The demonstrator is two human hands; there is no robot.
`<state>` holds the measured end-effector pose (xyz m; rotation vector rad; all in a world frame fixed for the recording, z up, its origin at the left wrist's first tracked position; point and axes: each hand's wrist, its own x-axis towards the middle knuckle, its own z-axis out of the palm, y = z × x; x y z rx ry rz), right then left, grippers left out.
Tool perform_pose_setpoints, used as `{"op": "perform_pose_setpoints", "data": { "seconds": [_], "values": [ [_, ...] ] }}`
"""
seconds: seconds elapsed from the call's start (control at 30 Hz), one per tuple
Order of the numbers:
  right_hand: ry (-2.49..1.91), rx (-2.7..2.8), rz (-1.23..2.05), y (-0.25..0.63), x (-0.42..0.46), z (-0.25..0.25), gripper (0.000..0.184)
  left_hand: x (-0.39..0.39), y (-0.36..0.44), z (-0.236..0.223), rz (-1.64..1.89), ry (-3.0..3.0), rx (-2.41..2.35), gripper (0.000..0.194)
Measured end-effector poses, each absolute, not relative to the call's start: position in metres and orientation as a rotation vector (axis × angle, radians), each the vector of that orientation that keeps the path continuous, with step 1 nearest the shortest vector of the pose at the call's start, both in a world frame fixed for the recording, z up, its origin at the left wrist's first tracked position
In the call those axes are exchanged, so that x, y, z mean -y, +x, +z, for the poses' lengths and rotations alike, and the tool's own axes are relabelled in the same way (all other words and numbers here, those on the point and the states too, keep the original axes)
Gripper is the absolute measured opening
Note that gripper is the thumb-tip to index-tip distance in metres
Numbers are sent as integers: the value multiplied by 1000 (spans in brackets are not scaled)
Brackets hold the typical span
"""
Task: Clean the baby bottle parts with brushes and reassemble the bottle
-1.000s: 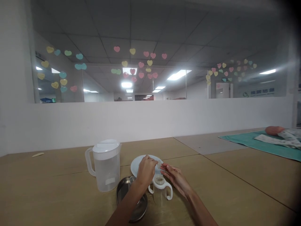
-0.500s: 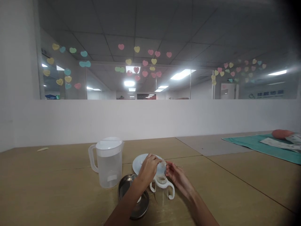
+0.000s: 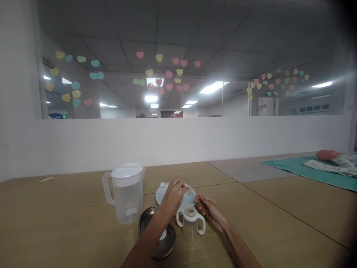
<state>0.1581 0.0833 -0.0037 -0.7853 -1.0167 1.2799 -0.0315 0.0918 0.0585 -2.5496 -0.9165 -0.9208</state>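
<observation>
My left hand is closed in a pinch on a small clear piece, held just above a two-handled clear baby bottle that stands open-topped on the wooden table. My right hand hovers beside the bottle's right handle with fingers curled; whether they hold anything is hidden. Behind the hands lies a white plate with a small white piece on it. My left forearm crosses over a round steel dish.
A clear plastic jug with a white lid stands left of the bottle. A teal cloth with a doll and folded fabric lies at the far right. A low white wall with a window runs behind the table.
My left hand with the small piece stays over the bottle, shifting slightly. My right hand has dropped a little, from the piece toward the bottle's right handle.
</observation>
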Motion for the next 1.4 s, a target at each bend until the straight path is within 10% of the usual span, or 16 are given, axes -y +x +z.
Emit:
{"op": "perform_pose_setpoints", "data": {
  "seconds": [1.4],
  "values": [
    [-744, 829, 1088, 178, -87, 3, 31, -95, -50, 73, -963, -2726, 884, 31]
  ]
}}
